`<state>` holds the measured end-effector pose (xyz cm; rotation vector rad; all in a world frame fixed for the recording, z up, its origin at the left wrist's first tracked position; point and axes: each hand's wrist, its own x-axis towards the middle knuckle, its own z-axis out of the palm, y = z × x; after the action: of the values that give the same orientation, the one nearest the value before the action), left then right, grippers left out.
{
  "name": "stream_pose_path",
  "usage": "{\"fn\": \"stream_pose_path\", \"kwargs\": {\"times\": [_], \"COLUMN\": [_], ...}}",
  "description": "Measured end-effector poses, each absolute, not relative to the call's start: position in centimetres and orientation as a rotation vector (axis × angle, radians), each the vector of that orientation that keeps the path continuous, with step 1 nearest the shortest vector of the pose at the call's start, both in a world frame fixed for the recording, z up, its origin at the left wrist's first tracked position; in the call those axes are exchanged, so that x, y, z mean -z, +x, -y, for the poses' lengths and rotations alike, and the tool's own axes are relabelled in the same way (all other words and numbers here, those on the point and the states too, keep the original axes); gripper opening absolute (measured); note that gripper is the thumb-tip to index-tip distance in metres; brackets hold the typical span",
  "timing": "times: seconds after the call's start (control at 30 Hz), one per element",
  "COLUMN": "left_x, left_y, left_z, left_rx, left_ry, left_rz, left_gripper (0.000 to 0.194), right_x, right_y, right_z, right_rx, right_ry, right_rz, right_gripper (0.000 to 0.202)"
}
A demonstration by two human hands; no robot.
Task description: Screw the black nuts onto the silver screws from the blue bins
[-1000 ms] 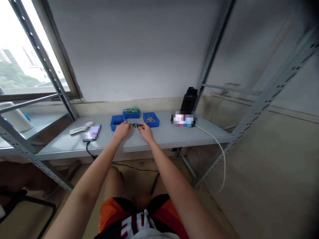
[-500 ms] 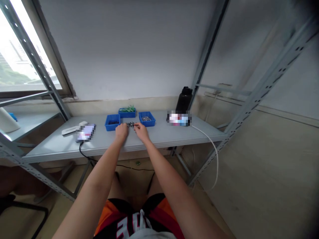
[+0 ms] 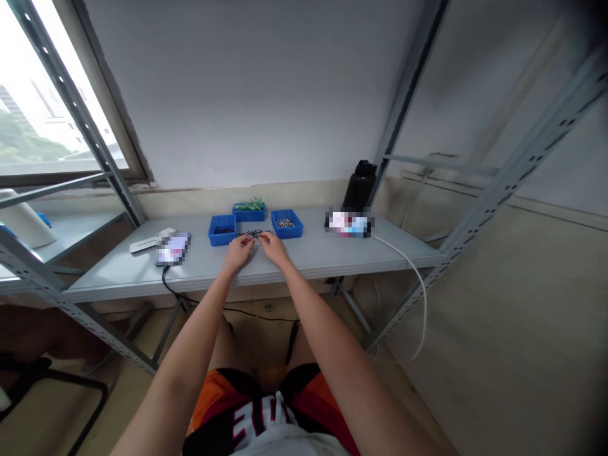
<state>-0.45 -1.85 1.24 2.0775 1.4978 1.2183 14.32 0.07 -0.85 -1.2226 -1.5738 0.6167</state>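
Observation:
Over the front middle of the shelf, my left hand [image 3: 239,252] has its fingers bent together in a pinch; what they hold, if anything, is too small to name. Close beside it, my right hand [image 3: 274,248] pinches with thumb and finger, again on something I cannot make out. A loose pile of small dark and silvery pieces [image 3: 255,234] lies at the fingertips of both hands. Left of the pile stands a blue bin [image 3: 222,239] with dark bits inside. To the right is another blue bin [image 3: 287,233] holding small silvery pieces.
A third blue bin [image 3: 250,216] with green strips stands behind. To the left lie a phone [image 3: 173,249] on a black cable and a white, flat object [image 3: 145,244]. On the right are a black bottle [image 3: 360,188] and another lit device [image 3: 350,224] with a white cable.
The view has shifted, so the shelf sits slightly further right. My left hand has turned and drawn back from the pile, its fingertips now showing. My right hand stays by the pile.

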Motion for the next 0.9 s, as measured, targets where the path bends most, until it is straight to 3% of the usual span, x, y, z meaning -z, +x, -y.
{"fn": "stream_pose_path", "kwargs": {"times": [0.9], "left_x": [-1.63], "left_y": [-0.41], "left_z": [1.73], "left_rx": [-1.369], "left_ry": [1.819], "left_rz": [-1.409], "left_gripper": [0.023], "right_x": [1.13], "right_y": [14.62], "right_z": [-0.22], "right_rx": [-0.647], "right_ry": [-1.235], "right_rz": [1.519], "right_gripper": [0.014]}}
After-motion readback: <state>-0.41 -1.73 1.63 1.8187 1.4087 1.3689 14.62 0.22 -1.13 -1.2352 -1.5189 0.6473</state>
